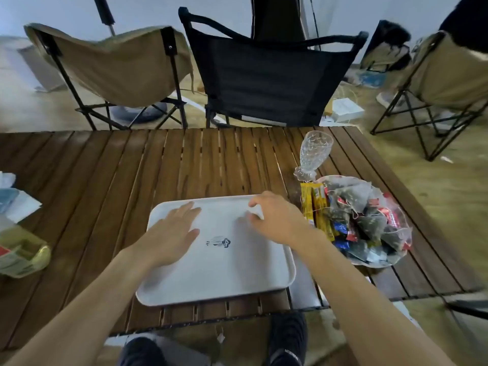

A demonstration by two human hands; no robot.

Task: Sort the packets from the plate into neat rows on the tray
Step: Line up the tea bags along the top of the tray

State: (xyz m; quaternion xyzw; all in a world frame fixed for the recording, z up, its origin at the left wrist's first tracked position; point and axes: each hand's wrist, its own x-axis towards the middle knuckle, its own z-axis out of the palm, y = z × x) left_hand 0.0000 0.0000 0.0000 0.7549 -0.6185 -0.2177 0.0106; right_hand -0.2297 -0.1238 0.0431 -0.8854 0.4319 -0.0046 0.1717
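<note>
1. A white tray [224, 273] lies on a slatted wooden table [132, 180], near its front edge, with a small dark print in its middle.
2. The left hand [171, 233] rests flat on the left part of the tray, palm down, fingers straight and slightly spread.
3. The right hand [277, 217] is at the tray's far right corner, its fingers curled with the thumb close beneath them. Something white shows between them, but I cannot tell whether it is a packet, the tray's rim, or nothing held at all.
4. The packets [364, 220] sit heaped on a clear plate [369, 264] just right of the tray: yellow sticks [314, 207] at the near-left side, with dark, red and blue ones beside them.
5. A clear patterned glass [315, 151] stands just beyond the plate.
6. A black chair [264, 83] and a tan chair [118, 67] stand behind the table.
</note>
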